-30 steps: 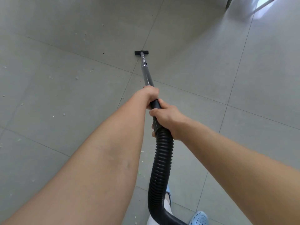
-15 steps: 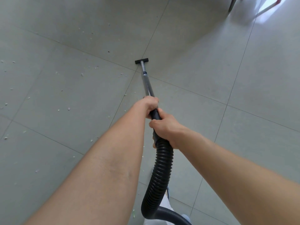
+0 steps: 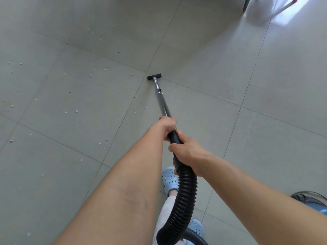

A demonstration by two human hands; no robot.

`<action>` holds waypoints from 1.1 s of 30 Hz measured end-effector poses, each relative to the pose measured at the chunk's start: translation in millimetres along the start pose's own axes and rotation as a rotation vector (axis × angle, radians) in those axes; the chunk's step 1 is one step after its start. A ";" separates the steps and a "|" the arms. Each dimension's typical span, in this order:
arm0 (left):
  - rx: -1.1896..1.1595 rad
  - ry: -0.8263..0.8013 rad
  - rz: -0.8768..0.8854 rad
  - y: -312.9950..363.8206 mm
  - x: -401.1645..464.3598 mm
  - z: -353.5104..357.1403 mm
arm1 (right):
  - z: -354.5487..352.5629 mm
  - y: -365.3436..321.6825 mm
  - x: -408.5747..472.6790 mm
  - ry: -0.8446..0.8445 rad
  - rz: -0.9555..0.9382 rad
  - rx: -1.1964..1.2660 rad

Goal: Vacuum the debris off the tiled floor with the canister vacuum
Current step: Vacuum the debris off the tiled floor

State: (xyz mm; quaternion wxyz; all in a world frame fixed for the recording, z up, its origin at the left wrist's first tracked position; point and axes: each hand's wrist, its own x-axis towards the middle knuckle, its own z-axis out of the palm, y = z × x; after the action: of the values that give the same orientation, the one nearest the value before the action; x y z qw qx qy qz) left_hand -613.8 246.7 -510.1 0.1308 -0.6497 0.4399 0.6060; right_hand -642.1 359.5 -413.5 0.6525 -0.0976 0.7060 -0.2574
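The metal wand (image 3: 163, 105) is being gripped by both hands. The left hand (image 3: 167, 125) is being wrapped round the wand's upper end; the right hand (image 3: 187, 152) is being closed round the black handle just behind it, where the ribbed hose (image 3: 184, 197) is joined. The small black nozzle (image 3: 154, 76) is being held on the tiled floor (image 3: 230, 68), at a grout crossing, well ahead of the blue clogs (image 3: 169, 178). Part of the canister (image 3: 311, 200) is being glimpsed at the lower right edge.

Progress, as judged: the tiles to the right of the wand are looking clean. Pale crumbs (image 3: 91, 76) are being left scattered over the tiles to the left, near and far. Much of the floor is judged as remaining to be covered.
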 end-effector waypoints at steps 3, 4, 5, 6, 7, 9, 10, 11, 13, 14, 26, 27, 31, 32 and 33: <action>0.020 -0.010 -0.005 -14.0 -11.2 8.7 | -0.9 12.6 -19.4 -0.022 0.025 0.045; 0.026 -0.010 -0.008 -18.5 -16.1 11.6 | -1.2 17.2 -26.3 -0.030 0.030 0.059; 0.032 -0.011 -0.009 -22.2 -19.3 14.2 | -1.3 21.1 -31.7 -0.034 0.034 0.070; 0.035 -0.014 -0.005 -26.8 -22.6 17.4 | -1.4 25.4 -37.1 -0.035 0.041 0.073; 0.036 -0.012 -0.001 -31.4 -27.2 20.7 | -1.3 29.4 -42.9 -0.032 0.047 0.071; 0.035 -0.013 0.002 -40.9 -34.5 28.0 | -1.6 38.2 -53.0 -0.024 0.056 0.065; 0.037 -0.013 0.002 -46.9 -38.7 32.1 | -1.6 44.2 -59.3 -0.023 0.057 0.061; 0.040 -0.012 0.001 -52.8 -43.3 35.6 | -1.6 49.5 -65.3 -0.022 0.055 0.052; 0.050 -0.011 -0.005 -63.7 -52.5 41.5 | -0.5 60.3 -76.3 -0.021 0.054 0.040; 0.053 -0.012 -0.006 -70.8 -57.6 44.8 | 0.2 67.5 -83.0 -0.017 0.052 0.037; 0.042 -0.033 -0.033 -143.6 -112.6 78.3 | 11.9 138.1 -140.9 -0.014 0.075 0.034; 0.034 -0.038 -0.033 -150.1 -117.1 80.7 | 13.5 143.5 -146.0 -0.016 0.077 0.026; 0.009 -0.044 -0.034 -175.1 -131.4 90.0 | 19.2 163.7 -166.3 -0.027 0.087 -0.006; 0.000 -0.048 -0.035 -180.1 -134.1 92.0 | 19.4 167.7 -170.2 -0.032 0.092 -0.014; -0.012 -0.043 -0.036 -185.8 -138.3 94.2 | 19.5 171.8 -175.3 -0.038 0.098 -0.021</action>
State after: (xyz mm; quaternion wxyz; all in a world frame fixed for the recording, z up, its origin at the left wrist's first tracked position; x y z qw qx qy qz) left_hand -524.8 477.6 -474.6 0.1472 -0.6452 0.4216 0.6199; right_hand -566.5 583.7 -345.4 0.6767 -0.0749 0.7000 -0.2157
